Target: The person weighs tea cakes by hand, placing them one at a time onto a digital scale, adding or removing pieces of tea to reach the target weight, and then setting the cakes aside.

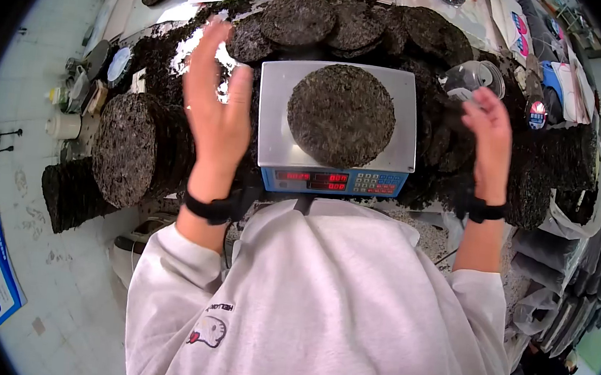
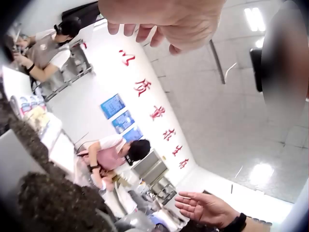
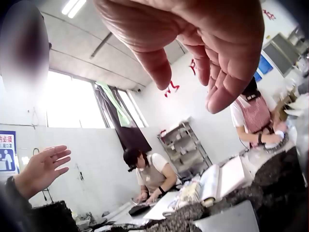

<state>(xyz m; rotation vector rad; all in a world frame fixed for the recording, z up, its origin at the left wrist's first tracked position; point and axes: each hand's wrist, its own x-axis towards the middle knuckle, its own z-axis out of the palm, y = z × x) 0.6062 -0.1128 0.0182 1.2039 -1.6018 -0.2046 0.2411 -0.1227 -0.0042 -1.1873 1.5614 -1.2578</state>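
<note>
A round, dark, flaky cake (image 1: pixel 341 115), which looks like dried seaweed, lies flat on the steel pan of a digital scale (image 1: pixel 272 105). Red digits glow on the scale's blue front panel. Left of the scale, my left hand (image 1: pixel 218 100) is raised with straight fingers and the thumb apart, holding nothing. To the right, my right hand (image 1: pixel 492 134) is also in the air, its fingers loosely bent around nothing. The right wrist view shows the right palm (image 3: pixel 193 38) from below, without anything in its grasp.
Several more dark cakes (image 1: pixel 298 21) lie behind the scale, and a stack of cakes (image 1: pixel 127 149) stands on its side at the left. A clear plastic jar (image 1: pixel 463 79) lies near the right hand. Two people (image 3: pixel 149 176) work across the table.
</note>
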